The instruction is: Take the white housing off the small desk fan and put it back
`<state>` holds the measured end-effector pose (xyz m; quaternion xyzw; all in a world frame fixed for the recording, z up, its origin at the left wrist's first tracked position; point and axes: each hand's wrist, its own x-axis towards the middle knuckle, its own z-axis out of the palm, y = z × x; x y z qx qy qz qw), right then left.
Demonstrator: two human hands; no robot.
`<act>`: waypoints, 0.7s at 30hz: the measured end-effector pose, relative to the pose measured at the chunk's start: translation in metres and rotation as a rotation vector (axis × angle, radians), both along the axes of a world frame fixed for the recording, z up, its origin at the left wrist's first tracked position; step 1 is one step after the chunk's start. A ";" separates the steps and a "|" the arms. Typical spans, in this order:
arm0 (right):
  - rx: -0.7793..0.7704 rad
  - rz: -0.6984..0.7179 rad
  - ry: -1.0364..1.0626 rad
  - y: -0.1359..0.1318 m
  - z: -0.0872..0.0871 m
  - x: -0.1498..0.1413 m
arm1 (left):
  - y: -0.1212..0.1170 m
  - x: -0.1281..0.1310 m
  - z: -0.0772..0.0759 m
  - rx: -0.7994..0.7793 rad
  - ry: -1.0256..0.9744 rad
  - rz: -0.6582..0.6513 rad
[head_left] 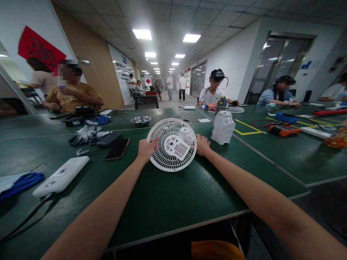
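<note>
Between my hands a round white fan grille (173, 164) is held tilted up, its slotted centre plate facing me. My left hand (147, 148) grips the left rim, thumb over the front bars. On the opposite rim, my right hand (202, 145) has its fingers curled at the edge, partly hidden by the grille. Something clear, like a fan blade, shows through the upper right bars. Just right of my right hand a white plastic housing (223, 128) stands upright on the green table (173, 202).
Left are a white power bank (62, 177) with a black cable, a phone (117, 149), gloves (88, 134) and a metal bowl (140, 120). An orange multimeter (284, 130) and a bottle (337, 137) lie right. Co-workers sit across the table.
</note>
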<state>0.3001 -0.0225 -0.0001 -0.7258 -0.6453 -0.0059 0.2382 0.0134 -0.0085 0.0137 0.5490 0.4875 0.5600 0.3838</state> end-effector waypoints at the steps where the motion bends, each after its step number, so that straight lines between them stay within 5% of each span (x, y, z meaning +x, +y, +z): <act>1: 0.076 0.026 0.024 -0.002 0.003 0.000 | -0.001 0.000 0.001 0.001 -0.006 -0.004; 4: 0.304 0.154 0.175 -0.009 0.016 -0.003 | -0.003 0.001 0.003 -0.004 -0.020 -0.013; 6: 0.303 0.251 0.401 -0.016 0.024 -0.008 | -0.004 0.002 0.004 -0.005 -0.026 -0.002; 10: -0.108 0.560 1.003 -0.035 0.027 -0.027 | -0.004 0.003 0.004 0.049 -0.011 0.017; 13: -0.398 0.728 1.209 -0.048 0.026 -0.042 | -0.003 0.002 0.004 0.121 0.003 0.037; 21: -0.383 0.734 1.439 -0.057 0.029 -0.066 | 0.003 -0.005 0.002 0.168 0.024 0.067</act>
